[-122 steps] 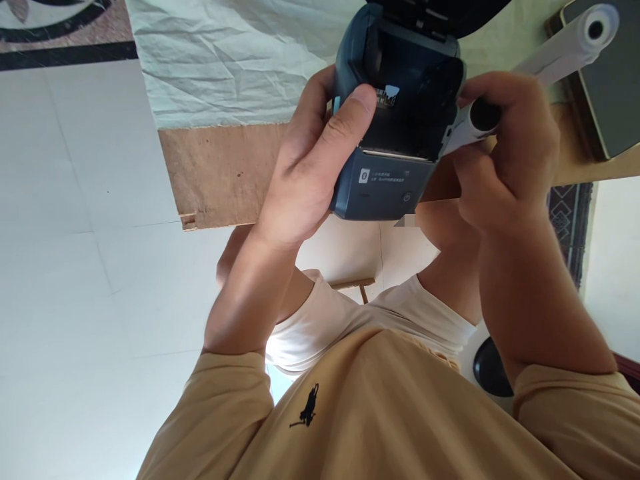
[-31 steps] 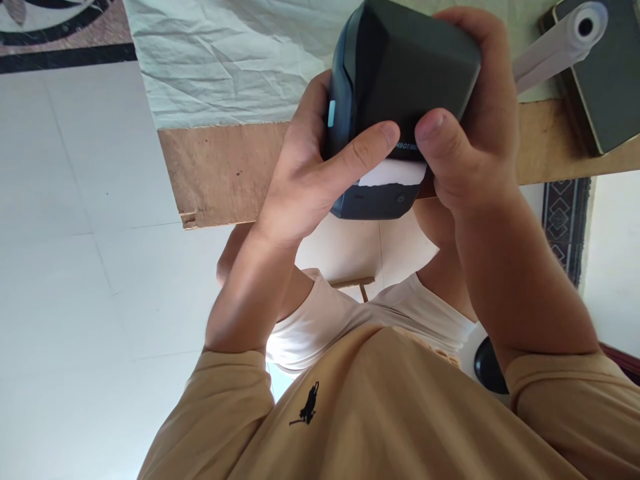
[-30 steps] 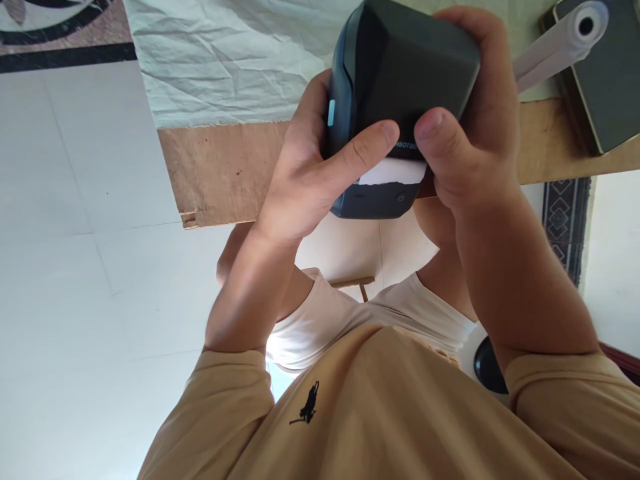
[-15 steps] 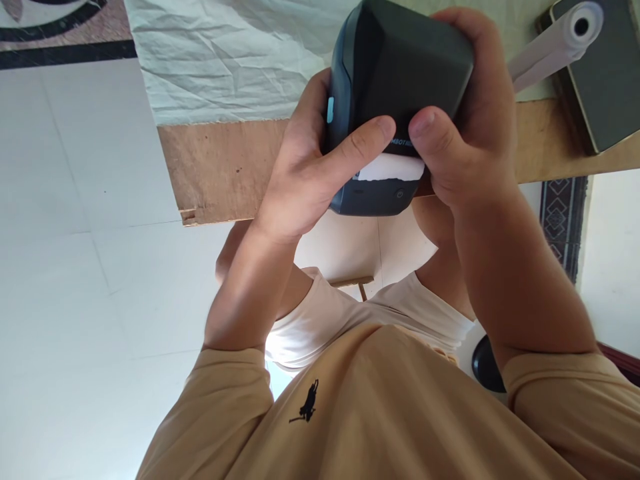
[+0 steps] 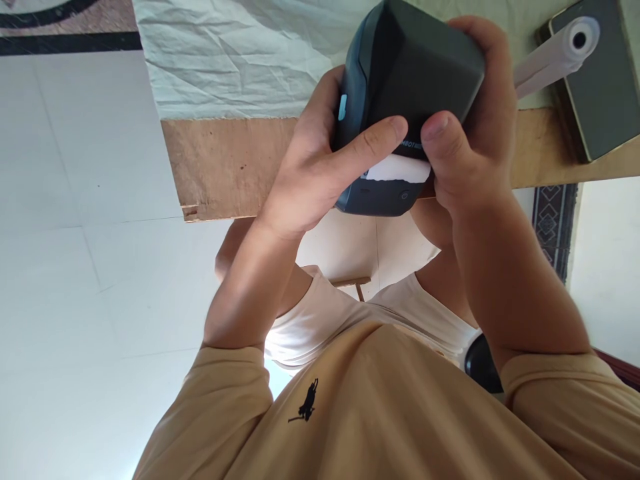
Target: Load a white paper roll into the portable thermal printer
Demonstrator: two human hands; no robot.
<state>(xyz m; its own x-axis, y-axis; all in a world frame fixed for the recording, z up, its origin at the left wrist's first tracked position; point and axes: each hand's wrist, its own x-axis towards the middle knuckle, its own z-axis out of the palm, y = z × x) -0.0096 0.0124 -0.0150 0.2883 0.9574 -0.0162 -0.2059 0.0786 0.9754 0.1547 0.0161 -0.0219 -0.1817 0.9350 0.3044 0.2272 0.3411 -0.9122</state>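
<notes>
The surface (image 5: 225, 167) runs across the upper half of the frame, bare brown board along its near edge with a crinkled pale cloth (image 5: 225, 60) laid over the rest. Top centre is the dark blue-grey printer (image 5: 415, 67), lid closed, and you've got it lifted at the surface edge with both hands. Your left hand (image 5: 320, 173) has its grip wrapped round the printer's left side, thumb lying flat across the front. Your right hand (image 5: 475, 140) has its grip clamped over the right side, fingers curled over the top and thumb pressing down on the front, right next to the left thumb. Upper right, a white paper roll (image 5: 555, 57) lies on a dark flat slab (image 5: 600, 93). Smallest bit: a white paper strip (image 5: 397, 170) sticking out of the printer's slot just under both thumbs
</notes>
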